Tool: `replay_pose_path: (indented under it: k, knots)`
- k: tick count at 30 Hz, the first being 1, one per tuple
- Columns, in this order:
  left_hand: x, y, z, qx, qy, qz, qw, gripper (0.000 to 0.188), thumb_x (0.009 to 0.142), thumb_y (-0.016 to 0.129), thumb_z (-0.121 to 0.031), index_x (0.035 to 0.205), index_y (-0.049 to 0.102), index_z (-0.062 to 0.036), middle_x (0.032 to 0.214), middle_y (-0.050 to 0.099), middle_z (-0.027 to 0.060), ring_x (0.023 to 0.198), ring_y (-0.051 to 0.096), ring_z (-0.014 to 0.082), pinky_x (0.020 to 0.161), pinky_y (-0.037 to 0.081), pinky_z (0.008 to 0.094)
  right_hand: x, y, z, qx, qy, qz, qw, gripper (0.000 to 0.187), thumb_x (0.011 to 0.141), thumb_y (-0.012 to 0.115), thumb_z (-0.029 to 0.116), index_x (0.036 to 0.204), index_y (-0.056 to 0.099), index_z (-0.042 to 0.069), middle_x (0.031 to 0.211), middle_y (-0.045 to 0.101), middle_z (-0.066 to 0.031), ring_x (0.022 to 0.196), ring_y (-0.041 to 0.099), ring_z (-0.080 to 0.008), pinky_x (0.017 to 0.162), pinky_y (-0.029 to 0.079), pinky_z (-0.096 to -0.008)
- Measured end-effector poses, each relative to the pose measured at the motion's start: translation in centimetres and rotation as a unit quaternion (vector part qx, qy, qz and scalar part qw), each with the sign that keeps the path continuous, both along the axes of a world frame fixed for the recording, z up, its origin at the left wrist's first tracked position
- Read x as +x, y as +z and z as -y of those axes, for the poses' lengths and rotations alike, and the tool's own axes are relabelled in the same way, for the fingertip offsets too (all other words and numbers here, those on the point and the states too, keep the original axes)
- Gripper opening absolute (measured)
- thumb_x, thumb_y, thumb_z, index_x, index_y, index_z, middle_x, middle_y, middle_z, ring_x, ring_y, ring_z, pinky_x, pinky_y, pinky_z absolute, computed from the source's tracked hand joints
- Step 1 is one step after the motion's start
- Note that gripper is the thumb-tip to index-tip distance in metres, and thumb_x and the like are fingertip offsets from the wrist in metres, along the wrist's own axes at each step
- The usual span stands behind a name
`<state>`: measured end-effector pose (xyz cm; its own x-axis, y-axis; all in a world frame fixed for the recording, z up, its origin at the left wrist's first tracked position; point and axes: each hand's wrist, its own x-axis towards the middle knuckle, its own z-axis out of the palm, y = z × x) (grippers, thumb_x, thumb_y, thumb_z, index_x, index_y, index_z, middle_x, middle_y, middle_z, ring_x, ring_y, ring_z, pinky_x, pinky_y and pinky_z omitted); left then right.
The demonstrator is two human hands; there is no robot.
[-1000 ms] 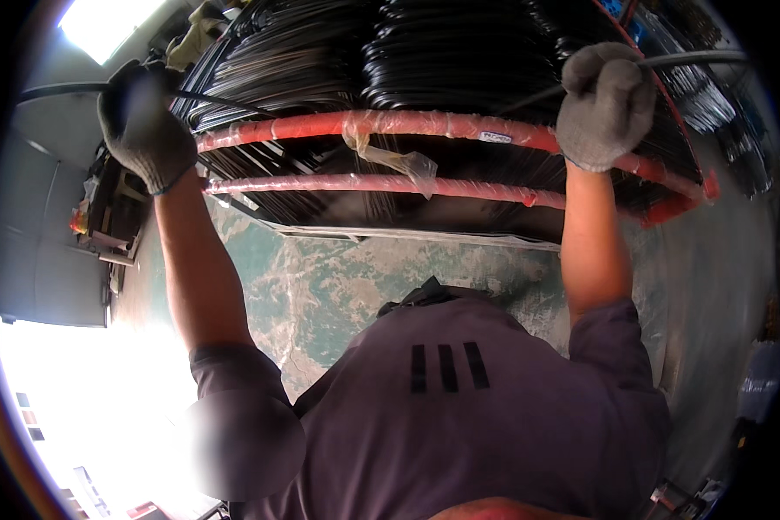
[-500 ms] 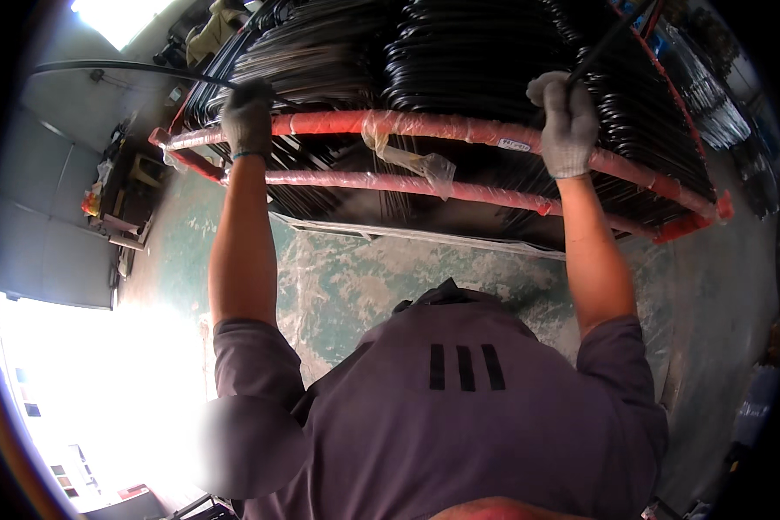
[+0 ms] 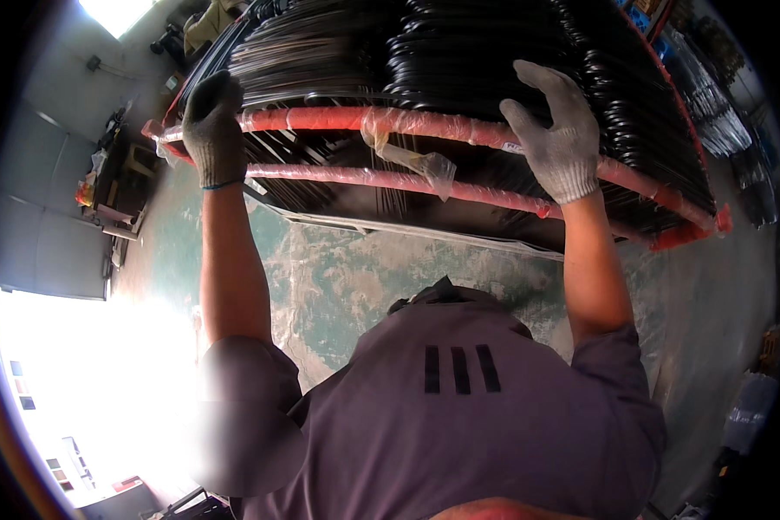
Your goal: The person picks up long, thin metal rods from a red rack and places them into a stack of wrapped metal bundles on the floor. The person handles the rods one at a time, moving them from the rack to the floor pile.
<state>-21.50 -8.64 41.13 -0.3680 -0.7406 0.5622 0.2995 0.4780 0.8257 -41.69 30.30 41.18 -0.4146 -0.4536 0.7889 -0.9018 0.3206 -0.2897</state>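
On my feed, white glare washes out the lower left, and a bright panel [image 3: 118, 12] shines at upper left. Highlights streak the black rods [image 3: 446, 65]. A round blur smears the left sleeve [image 3: 253, 368]; the fisheye bends edges toward a black rim.

We see open air over rack's [image 3: 680, 237] front edge, between left hand [image 3: 215, 130] near front left corner and right hand [image 3: 560, 139] toward right. Upper red bar [image 3: 321, 118] bars low reach from front to black rods [image 3: 459, 61]; lower red bar [image 3: 347, 178] runs beneath. Between bars: slot, rods behind, depth unclear to us. Plastic wrap [image 3: 438, 170] dangles across slot near front edge's middle. Floor [image 3: 338, 282] before front edge lies open.
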Motion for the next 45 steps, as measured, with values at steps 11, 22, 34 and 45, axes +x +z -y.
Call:
replay_pose_path:
  k: [11, 22, 34, 45]
  knots:
    - [-6.6, -2.1, -2.3, -0.368, 0.049, 0.164, 0.914, 0.020, 0.097, 0.070, -0.012, 0.113, 0.072, -0.0003, 0.101, 0.074, 0.0099, 0.092, 0.070, 0.0167, 0.087, 0.054, 0.0309, -3.7, -1.8, 5.3, 0.074, -0.057, -0.036, 0.995, 0.033, 0.099, 0.067, 0.032, 0.128, 0.066, 0.017, 0.128, 0.070, -0.0043, 0.125, 0.063, -0.0285, 0.110, 0.050, -0.0453]
    - [-15.4, -9.8, -2.8, -0.459, 0.167, 0.297, 0.820, 0.020, 0.096, 0.060, -0.030, 0.107, 0.072, -0.0177, 0.112, 0.072, 0.0093, 0.109, 0.065, 0.0368, 0.094, 0.049, 0.0512, -7.9, -7.6, 10.2, 0.208, -0.145, -0.094, 0.963, 0.041, 0.103, 0.059, 0.042, 0.129, 0.065, 0.011, 0.121, 0.069, -0.0102, 0.120, 0.063, -0.0304, 0.111, 0.044, -0.0491]
    - [-12.2, -12.0, -6.5, -0.519, 0.158, 0.286, 0.790, 0.040, 0.098, 0.062, -0.026, 0.133, 0.062, -0.0059, 0.143, 0.061, 0.0179, 0.132, 0.053, 0.0417, 0.112, 0.039, 0.0543, -3.4, -11.1, 5.6, 0.144, -0.013, -0.092, 0.985, 0.052, 0.100, 0.057, 0.052, 0.123, 0.064, 0.006, 0.133, 0.057, -0.0129, 0.138, 0.045, -0.0302, 0.120, 0.034, -0.0480]
    - [13.6, -48.8, -22.8, -0.490, -0.306, 0.745, 0.332, 0.025, 0.098, 0.056, -0.024, 0.103, 0.076, -0.0103, 0.104, 0.076, 0.0158, 0.091, 0.073, 0.0283, 0.080, 0.056, 0.0469, 11.5, -35.0, -38.9, 0.293, -0.117, 0.582, 0.750, 0.034, 0.097, 0.065, 0.037, 0.115, 0.076, 0.010, 0.116, 0.075, -0.0157, 0.110, 0.069, -0.0382, 0.095, 0.053, -0.0495]
